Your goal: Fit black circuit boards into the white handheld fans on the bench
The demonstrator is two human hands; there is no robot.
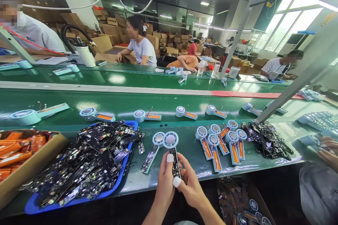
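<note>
Both my hands hold one small fan unit point(172, 147) at the near edge of the green bench point(190, 154). Its round pale-blue head points away from me and a black circuit board lies in its handle. My left hand point(166, 179) grips the handle from the left, thumb on the board, with white finger cots on thumb and fingertip. My right hand point(190, 182) supports it from the right. A second fan unit with a board point(153, 149) lies just to the left. A blue tray point(116, 186) heaped with black circuit boards sits further left.
Several fan units with orange batteries point(219, 144) lie to the right, beside a pile of boards point(266, 139). A cardboard box of orange batteries point(18, 154) stands at far left. More units ride the conveyor belt point(126, 103). Co-workers sit across, and another person's hands point(329, 151) work at the right.
</note>
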